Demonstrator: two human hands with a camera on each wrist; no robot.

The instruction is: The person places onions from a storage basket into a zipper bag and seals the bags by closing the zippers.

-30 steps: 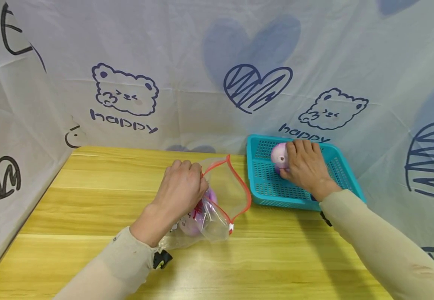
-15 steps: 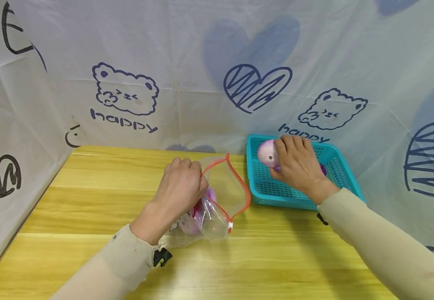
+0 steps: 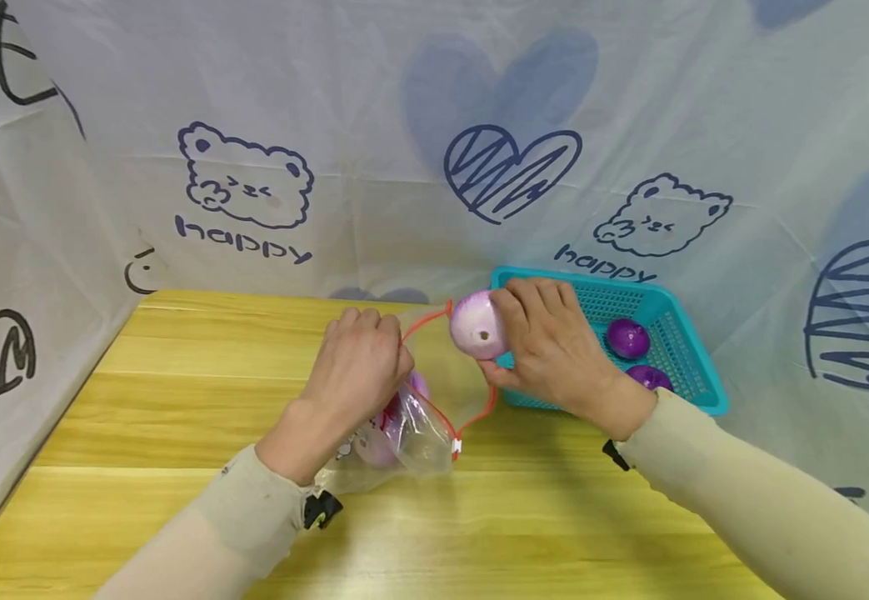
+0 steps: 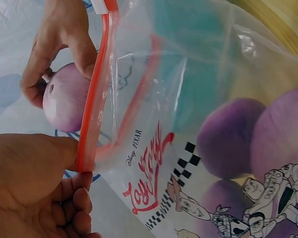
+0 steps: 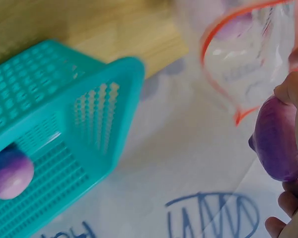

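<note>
Head view, nearest first: two pale sleeves reach over a yellow wood-grain table (image 3: 441,533), leading to a bare left hand (image 3: 359,358) and a bare right hand (image 3: 554,354). Left of centre lies a clear plastic zip bag with an orange-red rim (image 3: 430,450); the rounded purple-and-white onions (image 3: 377,447) inside probably weigh down its lower end, though glare and overlap make their number hard to tell. The left hand pinches the rim's left side between thumb and curled fingers, seemingly so the mouth stands apart. A small white plastic slider (image 3: 456,448) sits at the mouth's near corner, where it leaves the gap unblocked. Farther off, the right hand grips a round pale-purple onion (image 3: 471,325) at the mouth's far right side, thumb beneath and fingers over, which appears to leave its left half free. Just right of the bag, within easy reach, stands a turquoise perforated plastic basket (image 3: 679,342) holding two glossy dark-purple onions (image 3: 628,338) at its right side. Behind everything hangs a white cloth backdrop with blue drawings (image 3: 374,83).
</note>
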